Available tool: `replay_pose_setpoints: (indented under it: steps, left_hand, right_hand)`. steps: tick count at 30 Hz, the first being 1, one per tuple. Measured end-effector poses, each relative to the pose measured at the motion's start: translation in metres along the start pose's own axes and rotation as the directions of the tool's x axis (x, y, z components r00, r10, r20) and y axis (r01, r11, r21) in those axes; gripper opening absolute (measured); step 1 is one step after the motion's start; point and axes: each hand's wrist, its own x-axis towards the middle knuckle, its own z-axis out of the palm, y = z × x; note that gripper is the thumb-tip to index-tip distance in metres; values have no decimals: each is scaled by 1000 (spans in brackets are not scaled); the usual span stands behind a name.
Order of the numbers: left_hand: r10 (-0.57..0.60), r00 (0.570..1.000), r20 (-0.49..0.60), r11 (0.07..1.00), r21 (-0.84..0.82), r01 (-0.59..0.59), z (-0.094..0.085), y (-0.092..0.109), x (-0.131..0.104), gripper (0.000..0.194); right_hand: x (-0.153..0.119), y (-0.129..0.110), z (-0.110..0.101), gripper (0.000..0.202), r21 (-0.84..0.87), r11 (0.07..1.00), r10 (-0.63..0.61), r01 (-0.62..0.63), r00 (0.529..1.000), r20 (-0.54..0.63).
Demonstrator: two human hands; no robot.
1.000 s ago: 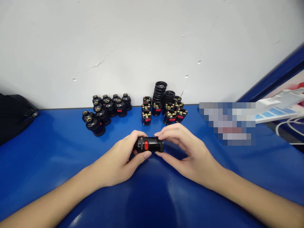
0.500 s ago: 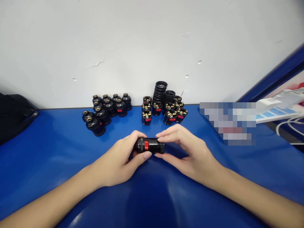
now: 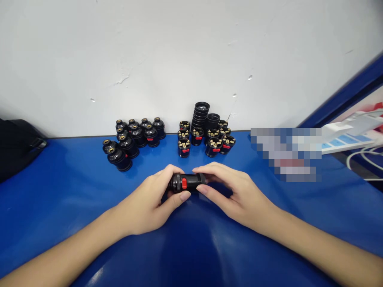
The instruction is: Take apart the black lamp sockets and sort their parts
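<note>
A black lamp socket [image 3: 191, 183] with a red switch lies sideways between my hands, just over the blue table. Its left, domed end is in my left hand [image 3: 158, 199], which is shut round it with the thumb along the near side. My right hand [image 3: 230, 187] is curled at the socket's right end, thumb on the near side and fingers on the far side of a ridged black ring [image 3: 203, 179]. The inner fingertips of both hands are partly hidden.
Several assembled black sockets [image 3: 119, 159] stand at the back left. Toward the middle are several socket cores [image 3: 184, 148] with brass contacts, beside a stack of black threaded rings [image 3: 200, 116]. A dark bag [image 3: 18, 147] sits far left; a blurred-out item [image 3: 293, 155] lies right.
My right hand has turned about the socket's ring end: its thumb has moved up onto the near side and its fingertips have shifted left. My left hand keeps its hold.
</note>
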Motion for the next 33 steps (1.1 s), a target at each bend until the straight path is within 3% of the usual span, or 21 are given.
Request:
replay_pose_setpoints:
  steps: [3, 9, 12, 16, 21, 25, 33]
  left_hand:
    - [-15, 1000, 8, 999, -47, 15, -1, 2, 0, 23]
    - [-30, 1000, 1, 999, -37, 30, -3, 3, 0, 26]
    - [-12, 1000, -9, 1000, -2, 12, -2, 2, 0, 22]
    - [19, 1000, -10, 999, 44, -19, 0, 0, 0, 22]
    - [10, 1000, -15, 999, 44, -10, 1, -1, 1, 24]
    - [-8, 1000, -18, 1000, -4, 8, -1, 0, 1, 24]
    - [-36, 999, -23, 999, -35, 35, -2, 1, 2, 29]
  right_hand:
    - [-2, 2, 0, 28, 14, 994, -104, 105, 993, -52]
    - [-5, 1, -1, 35, -205, 930, -319, 306, 947, -34]
    - [-5, 2, 0, 36, -206, 937, -292, 282, 956, -19]
    - [-2, 3, 0, 47, -115, 980, -163, 161, 987, -6]
    - [-1, 3, -2, 20, -37, 999, -20, 20, 1000, 13]
    - [-1, 3, -1, 26, 71, 994, -80, 82, 996, -34]
    - [-4, 5, 0, 33, -89, 945, -321, 315, 945, -66]
